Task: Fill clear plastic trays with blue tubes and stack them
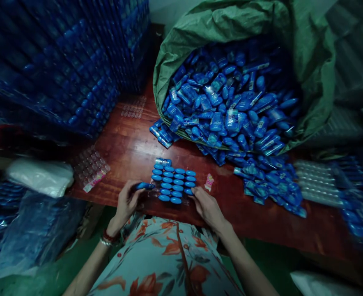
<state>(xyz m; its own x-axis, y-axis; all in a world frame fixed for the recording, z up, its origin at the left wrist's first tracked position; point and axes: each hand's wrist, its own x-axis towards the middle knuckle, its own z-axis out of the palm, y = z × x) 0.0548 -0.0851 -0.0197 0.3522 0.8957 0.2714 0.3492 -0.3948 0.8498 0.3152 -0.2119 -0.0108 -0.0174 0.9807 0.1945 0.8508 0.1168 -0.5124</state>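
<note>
In front of me on the table, rows of small blue bottles (173, 181) with oval ends facing up stand in a clear plastic tray, most of which they hide. My left hand (128, 200) is closed on a blue bottle (143, 186), held on its side just left of the rows. At the right edge of the rows, the fingers of my right hand (206, 206) grip another blue bottle (189, 191) at its place in the tray. One more bottle (163, 162) lies across the far end of the rows. A small pink label (209, 181) rests to their right.
A big green sack (166, 61) spills blue bottles (227, 107) onto the wooden table (120, 154). Tall stacks of filled trays (61, 70) stand at the left. Clear trays (90, 168) lie at left, more trays (318, 183) at right, near a white plastic bag (41, 176) on the left.
</note>
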